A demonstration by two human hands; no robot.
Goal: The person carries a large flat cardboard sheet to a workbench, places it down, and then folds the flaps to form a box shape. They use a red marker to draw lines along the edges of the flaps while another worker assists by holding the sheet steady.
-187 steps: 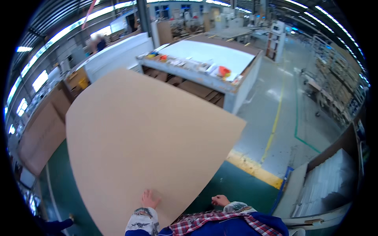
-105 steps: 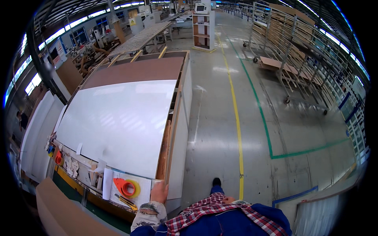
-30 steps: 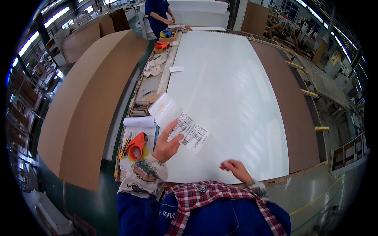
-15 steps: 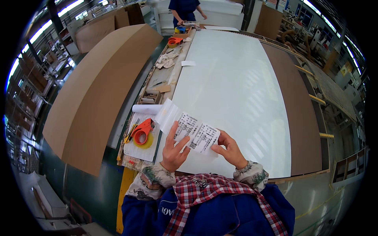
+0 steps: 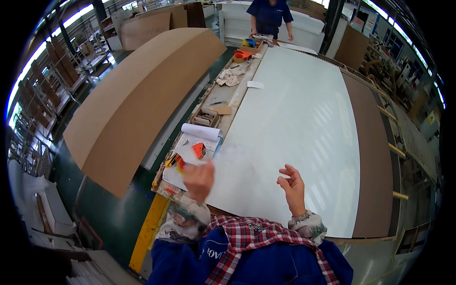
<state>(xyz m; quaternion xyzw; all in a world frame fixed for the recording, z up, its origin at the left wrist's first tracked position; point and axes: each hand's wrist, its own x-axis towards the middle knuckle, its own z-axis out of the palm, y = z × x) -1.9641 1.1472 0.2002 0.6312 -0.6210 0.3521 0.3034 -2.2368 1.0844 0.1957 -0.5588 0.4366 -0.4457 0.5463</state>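
Observation:
My left hand [image 5: 199, 180], smeared by motion, is closed near the lower left of the glossy white panel [image 5: 294, 118]. From its fingers sticks out a blurred white slip of label paper [image 5: 188, 155]. Behind the slip, an orange tape dispenser [image 5: 199, 150] with yellow tape lies on a clipboard of written sheets [image 5: 172, 176], partly hidden. Over the panel's right part hovers my right hand [image 5: 293, 187], holding nothing, its fingers bent and the thumb apart.
Along the panel's left edge runs a cluttered ledge with a small divided box [image 5: 205, 118], a crumpled cloth [image 5: 230, 76] and another orange dispenser [image 5: 242, 55]. A white slip [image 5: 255, 84] lies on the panel. Large brown boards [image 5: 142, 104] stand left. A co-worker [image 5: 270, 19] stands at the far end.
My right hand has let go of the printed labels and moved right. My left hand has closed and turned toward the dispenser with a white slip. The view has shifted, showing more of the co-worker.

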